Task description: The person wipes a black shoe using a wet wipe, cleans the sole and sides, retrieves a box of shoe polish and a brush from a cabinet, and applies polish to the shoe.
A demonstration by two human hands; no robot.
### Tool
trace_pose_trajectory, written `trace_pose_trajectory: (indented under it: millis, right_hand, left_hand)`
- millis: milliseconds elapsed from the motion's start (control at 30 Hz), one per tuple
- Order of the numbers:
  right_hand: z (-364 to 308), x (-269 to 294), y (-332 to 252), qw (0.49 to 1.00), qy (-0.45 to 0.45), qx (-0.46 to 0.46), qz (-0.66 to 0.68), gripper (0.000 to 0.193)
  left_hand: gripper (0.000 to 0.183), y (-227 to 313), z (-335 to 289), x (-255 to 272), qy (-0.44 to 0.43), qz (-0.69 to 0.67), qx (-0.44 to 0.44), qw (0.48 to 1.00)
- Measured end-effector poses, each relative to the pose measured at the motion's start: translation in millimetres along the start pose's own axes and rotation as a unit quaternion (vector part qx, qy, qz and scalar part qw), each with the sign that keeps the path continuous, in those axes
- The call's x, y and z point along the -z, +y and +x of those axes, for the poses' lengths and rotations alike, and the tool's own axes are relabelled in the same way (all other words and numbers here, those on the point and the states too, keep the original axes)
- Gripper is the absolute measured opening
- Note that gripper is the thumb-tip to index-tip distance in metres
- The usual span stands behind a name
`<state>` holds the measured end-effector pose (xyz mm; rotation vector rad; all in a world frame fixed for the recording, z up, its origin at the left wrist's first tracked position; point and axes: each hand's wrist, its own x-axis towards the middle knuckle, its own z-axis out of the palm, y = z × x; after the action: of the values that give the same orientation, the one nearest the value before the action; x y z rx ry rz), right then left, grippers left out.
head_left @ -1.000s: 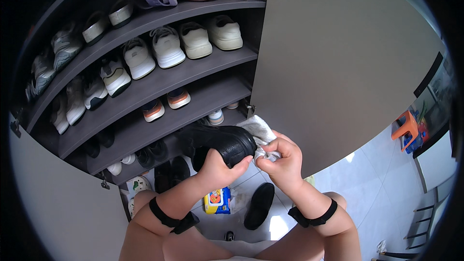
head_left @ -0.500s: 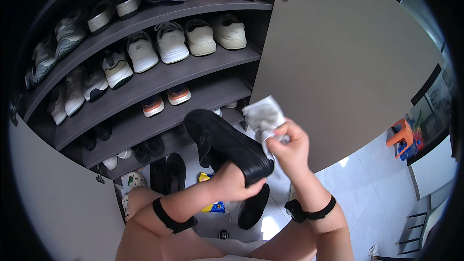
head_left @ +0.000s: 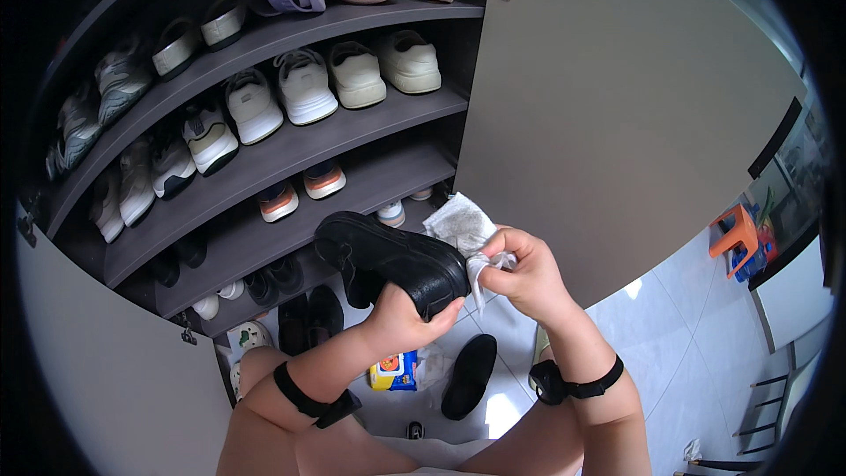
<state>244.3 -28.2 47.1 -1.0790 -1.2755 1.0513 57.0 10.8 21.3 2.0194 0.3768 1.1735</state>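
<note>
My left hand (head_left: 407, 316) is closed on a black shoe (head_left: 388, 249), fingers partly hidden behind and inside it. The shoe is held up in the air, tilted, its toe toward the cabinet and its heel toward my right hand. Between the thumb and fingers of my right hand (head_left: 529, 278) is pinched a crumpled white wipe (head_left: 460, 222) with grey smudges, which meets the shoe's heel end. Below, on the tiled floor, lies another black shoe (head_left: 470, 376). A yellow and blue packet (head_left: 393, 372) rests beside it.
An open shoe cabinet stands ahead, its shelves (head_left: 388, 143) holding rows of sneakers, slippers and sandals. Its right door (head_left: 617, 123) and left door (head_left: 115, 361) are swung wide. Black shoes (head_left: 310, 322) stand at its foot. An orange stool (head_left: 733, 238) is far right.
The shoe has shifted slightly left and down in my left hand. My right hand has come down a little, with the wipe now bunched at the heel. The view has moved slightly.
</note>
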Motion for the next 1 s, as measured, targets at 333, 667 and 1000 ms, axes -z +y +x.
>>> trace_pose_trajectory:
  millis: [333,667,1000]
  right_hand:
    - [1.9,-12.4,-3.4,0.997,0.022,-0.036,-0.065,0.016]
    - [-6.9,-25.5,13.1,0.99,0.083,0.056,-0.098,0.021]
    - [-7.2,-43.4,9.6,0.995,0.095,0.022,0.005,0.022]
  left_hand:
    - [0.013,3.8,-0.3,-1.8,0.04,0.033,-0.017,0.999]
    - [0.011,9.2,3.3,0.7,0.117,-0.017,0.019,0.993]
    - [0.01,11.5,-0.9,8.4,0.143,-0.119,0.105,0.977]
